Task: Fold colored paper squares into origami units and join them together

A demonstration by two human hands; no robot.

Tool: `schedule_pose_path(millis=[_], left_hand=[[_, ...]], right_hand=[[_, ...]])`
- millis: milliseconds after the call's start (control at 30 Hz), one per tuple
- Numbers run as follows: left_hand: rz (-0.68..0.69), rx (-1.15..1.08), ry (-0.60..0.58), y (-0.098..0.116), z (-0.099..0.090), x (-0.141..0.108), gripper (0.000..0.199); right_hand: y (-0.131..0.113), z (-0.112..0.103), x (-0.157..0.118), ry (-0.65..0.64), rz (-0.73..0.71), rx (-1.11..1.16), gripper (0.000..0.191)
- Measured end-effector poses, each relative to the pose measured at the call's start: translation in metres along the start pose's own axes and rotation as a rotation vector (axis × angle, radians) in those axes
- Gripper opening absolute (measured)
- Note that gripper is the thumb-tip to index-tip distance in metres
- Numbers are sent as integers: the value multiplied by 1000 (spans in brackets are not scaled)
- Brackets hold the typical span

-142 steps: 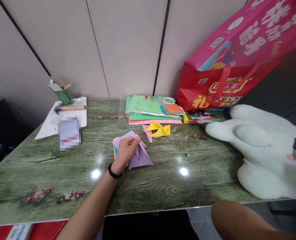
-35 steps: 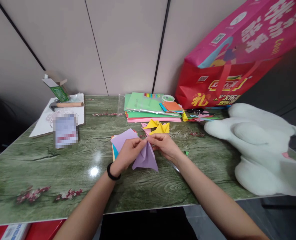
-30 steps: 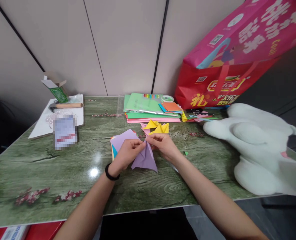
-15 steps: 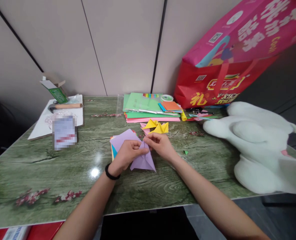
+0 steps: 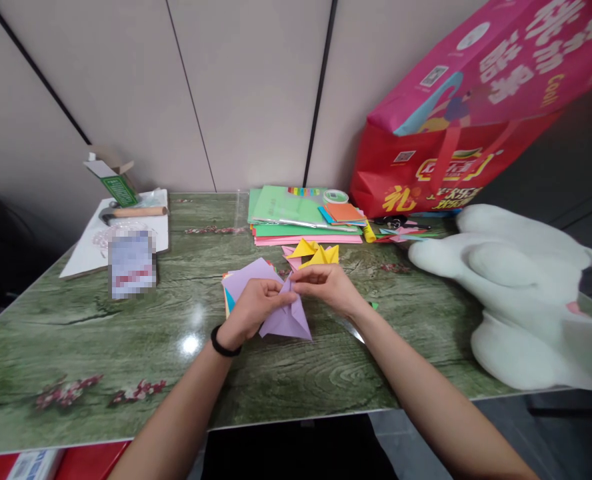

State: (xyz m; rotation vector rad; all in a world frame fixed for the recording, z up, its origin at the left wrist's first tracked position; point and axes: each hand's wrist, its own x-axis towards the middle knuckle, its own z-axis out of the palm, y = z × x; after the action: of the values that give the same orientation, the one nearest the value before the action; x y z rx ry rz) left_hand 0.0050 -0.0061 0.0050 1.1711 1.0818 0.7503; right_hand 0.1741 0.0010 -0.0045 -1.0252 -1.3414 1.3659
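A partly folded sheet of purple origami paper (image 5: 287,324) is held a little above the table, its wide end toward me. My left hand (image 5: 259,303) pinches it from the left, thumb laid across the folds. At its narrow upper tip, the thumb and fingertips of my right hand (image 5: 329,287) are closed on the paper. Under and behind my left hand lies a stack of coloured paper squares (image 5: 246,275) with a purple sheet on top. Just beyond my right hand sit folded yellow paper pieces (image 5: 323,255) and a pink one partly hidden by them.
Green and pink paper packs (image 5: 286,207) lie at the back. Shopping bags (image 5: 426,160) and a white plush toy (image 5: 521,287) take up the right. A hammer (image 5: 136,212), an open box (image 5: 119,189) and a white board (image 5: 79,257) are at left. A green scrap (image 5: 374,305) lies by my right wrist.
My right hand has shifted slightly to the right, and its fingers are straighter at the paper's tip. My left hand keeps its pinch. The view has shifted slightly.
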Motion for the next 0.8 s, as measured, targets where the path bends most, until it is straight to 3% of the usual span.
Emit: schedule_pose_path(millis=[267, 633, 800], left_hand=[[125, 116, -8, 0, -5, 1, 41], [52, 78, -64, -2, -7, 2, 42], [-8, 63, -148, 1, -9, 0, 35]], right_hand=[[3, 4, 0, 70, -50, -8, 24], [3, 6, 0, 74, -77, -39, 21], [4, 8, 0, 88, -69, -49, 20]])
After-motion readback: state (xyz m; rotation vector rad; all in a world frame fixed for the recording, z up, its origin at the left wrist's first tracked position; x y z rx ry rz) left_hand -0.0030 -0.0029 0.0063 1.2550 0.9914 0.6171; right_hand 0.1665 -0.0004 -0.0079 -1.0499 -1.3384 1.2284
